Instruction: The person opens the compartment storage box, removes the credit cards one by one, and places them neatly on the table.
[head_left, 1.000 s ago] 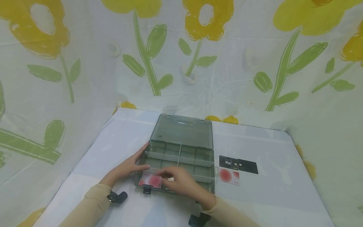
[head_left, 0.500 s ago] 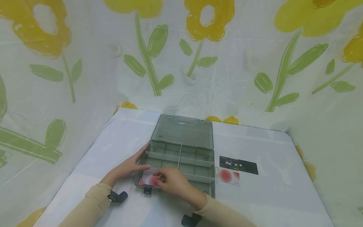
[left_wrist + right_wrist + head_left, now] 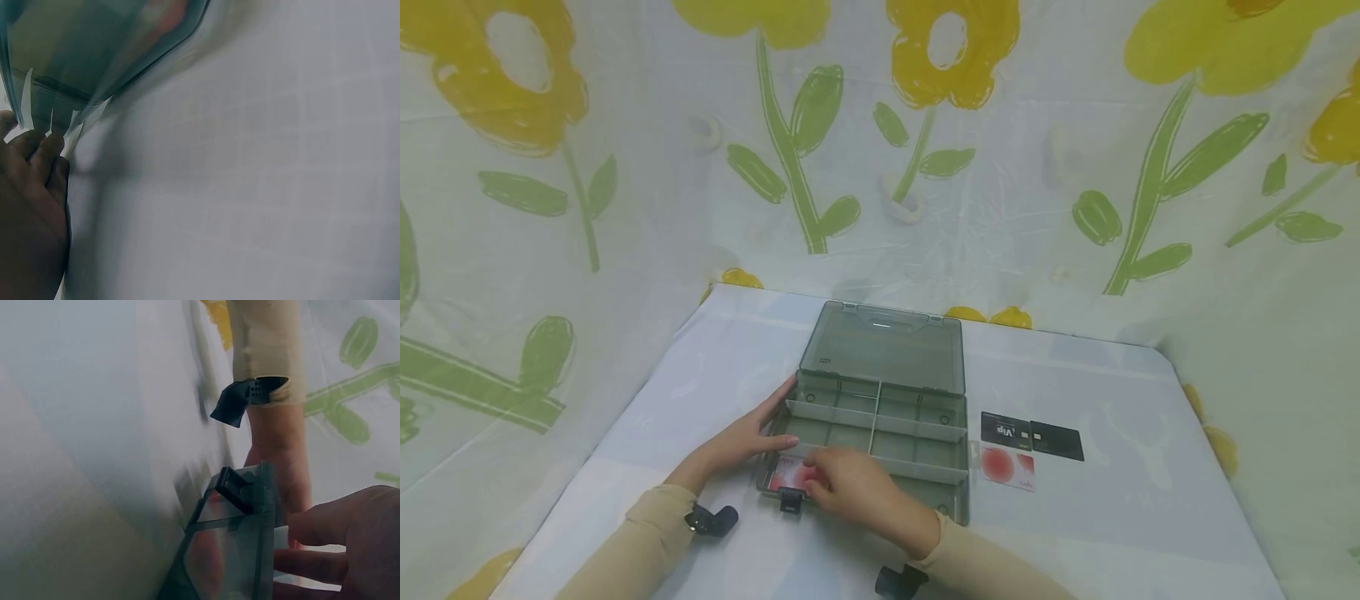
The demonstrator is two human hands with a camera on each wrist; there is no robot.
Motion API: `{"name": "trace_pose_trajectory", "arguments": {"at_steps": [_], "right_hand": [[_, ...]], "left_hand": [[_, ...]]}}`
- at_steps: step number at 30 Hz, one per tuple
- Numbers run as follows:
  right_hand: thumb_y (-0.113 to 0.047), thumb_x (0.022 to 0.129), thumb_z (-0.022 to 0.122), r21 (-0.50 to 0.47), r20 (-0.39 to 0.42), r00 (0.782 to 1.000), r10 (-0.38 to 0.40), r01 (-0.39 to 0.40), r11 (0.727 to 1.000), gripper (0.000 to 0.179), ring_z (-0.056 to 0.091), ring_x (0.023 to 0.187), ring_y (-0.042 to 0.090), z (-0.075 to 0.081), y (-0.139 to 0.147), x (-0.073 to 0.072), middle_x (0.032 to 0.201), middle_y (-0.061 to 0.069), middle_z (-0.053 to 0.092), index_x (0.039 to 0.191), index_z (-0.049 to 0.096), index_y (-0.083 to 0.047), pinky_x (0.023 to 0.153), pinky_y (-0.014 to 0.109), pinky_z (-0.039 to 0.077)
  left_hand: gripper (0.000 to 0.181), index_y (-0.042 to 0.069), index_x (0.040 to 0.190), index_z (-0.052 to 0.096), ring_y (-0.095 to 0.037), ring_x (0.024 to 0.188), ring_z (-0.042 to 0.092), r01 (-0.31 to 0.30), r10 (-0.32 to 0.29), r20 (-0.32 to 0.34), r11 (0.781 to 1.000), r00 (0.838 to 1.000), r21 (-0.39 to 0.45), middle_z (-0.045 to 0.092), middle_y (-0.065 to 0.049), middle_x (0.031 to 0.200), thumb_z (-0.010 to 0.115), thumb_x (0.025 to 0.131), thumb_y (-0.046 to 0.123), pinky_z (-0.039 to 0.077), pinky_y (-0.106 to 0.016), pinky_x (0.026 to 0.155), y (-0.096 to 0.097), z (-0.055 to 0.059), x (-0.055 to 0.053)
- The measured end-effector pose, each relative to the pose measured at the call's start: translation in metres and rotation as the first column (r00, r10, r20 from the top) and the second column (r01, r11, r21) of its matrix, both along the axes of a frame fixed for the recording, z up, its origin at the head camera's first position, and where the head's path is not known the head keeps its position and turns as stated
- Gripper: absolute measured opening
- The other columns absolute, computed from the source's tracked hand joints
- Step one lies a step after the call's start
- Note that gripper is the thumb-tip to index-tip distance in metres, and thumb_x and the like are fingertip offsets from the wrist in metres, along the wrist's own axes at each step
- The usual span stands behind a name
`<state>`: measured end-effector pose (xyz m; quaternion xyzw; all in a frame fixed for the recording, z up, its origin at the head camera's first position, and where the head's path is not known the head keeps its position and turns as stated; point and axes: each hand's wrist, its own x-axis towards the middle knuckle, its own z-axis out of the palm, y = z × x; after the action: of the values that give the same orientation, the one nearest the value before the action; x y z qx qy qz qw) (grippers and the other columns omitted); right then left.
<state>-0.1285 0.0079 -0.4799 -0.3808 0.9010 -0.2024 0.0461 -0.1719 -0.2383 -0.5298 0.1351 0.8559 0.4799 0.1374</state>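
Observation:
A pink-and-white card (image 3: 788,472) with a red round print lies in the front-left compartment of a tinted clear organizer box (image 3: 898,492). My right hand (image 3: 857,487) is bent over the card's right part, thumb and forefinger at it; I cannot tell whether they pinch it. In the right wrist view the right thumb (image 3: 319,524) and fingers reach over the front wall, near a dark latch (image 3: 234,487). On the box's left side rests my left hand (image 3: 737,442), thumb over the rim and fingers stretched along the outer wall. Left fingers (image 3: 47,153) touch that wall in the left wrist view.
The box's lid (image 3: 883,346) lies back, hinged at the rear. Right of the box are a black Vip card (image 3: 1006,431), a plain black card (image 3: 1057,440) and another red-printed card (image 3: 1007,467). A flowered cloth (image 3: 985,192) rises behind the white table (image 3: 1120,508).
My right hand has shifted left, from the card's right end to over it, covering more of it. The left hand and the box have stayed in place.

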Motion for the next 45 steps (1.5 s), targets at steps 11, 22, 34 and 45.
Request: {"name": "trace_pose_trajectory", "arguments": {"at_steps": [11, 22, 34, 45], "right_hand": [[-0.032, 0.103, 0.060, 0.060, 0.029, 0.999, 0.036, -0.037, 0.997, 0.030, 0.068, 0.106, 0.012, 0.003, -0.004, 0.004, 0.114, 0.000, 0.072, 0.122, 0.070, -0.012, 0.090, 0.027, 0.056], [-0.034, 0.101, 0.064, -0.005, 0.193, 0.981, 0.033, -0.032, 0.999, 0.034, 0.064, 0.096, 0.007, 0.006, -0.001, 0.000, 0.113, 0.000, 0.069, 0.126, 0.068, -0.011, 0.083, 0.026, 0.055], [-0.032, 0.099, 0.066, -0.125, 0.362, 0.930, 0.054, -0.008, 0.992, 0.037, 0.054, 0.078, 0.000, 0.005, 0.000, -0.007, 0.100, -0.006, 0.066, 0.130, 0.067, -0.011, 0.069, 0.018, 0.049], [-0.033, 0.101, 0.065, -0.251, 0.516, 0.854, 0.071, 0.072, 0.965, 0.040, 0.063, 0.108, 0.017, 0.009, 0.013, -0.006, 0.128, 0.008, 0.064, 0.135, 0.063, -0.011, 0.087, 0.028, 0.053]], "left_hand": [[0.101, 0.025, 0.166, 0.009, -0.041, 0.154, 0.008, 0.001, -0.001, -0.013, 1.000, 1.000, -0.002, 0.008, -0.011, 0.171, 0.076, 0.091, 0.034, 0.014, -0.067, 0.120, 0.000, 0.000, 0.001], [0.100, 0.027, 0.166, 0.008, -0.042, 0.154, 0.009, 0.013, -0.013, -0.022, 1.000, 1.000, 0.001, 0.007, -0.010, 0.171, 0.076, 0.092, 0.034, 0.014, -0.068, 0.119, 0.000, -0.002, 0.000], [0.100, 0.027, 0.166, 0.007, -0.043, 0.154, 0.009, 0.005, -0.005, -0.014, 1.000, 1.000, -0.007, 0.007, -0.010, 0.171, 0.075, 0.092, 0.036, 0.014, -0.070, 0.118, -0.001, 0.002, 0.002], [0.100, 0.027, 0.166, 0.007, -0.043, 0.154, 0.007, 0.017, -0.017, -0.010, 1.000, 1.000, 0.005, 0.006, -0.011, 0.171, 0.075, 0.092, 0.035, 0.013, -0.069, 0.118, -0.001, -0.001, 0.000]]}}
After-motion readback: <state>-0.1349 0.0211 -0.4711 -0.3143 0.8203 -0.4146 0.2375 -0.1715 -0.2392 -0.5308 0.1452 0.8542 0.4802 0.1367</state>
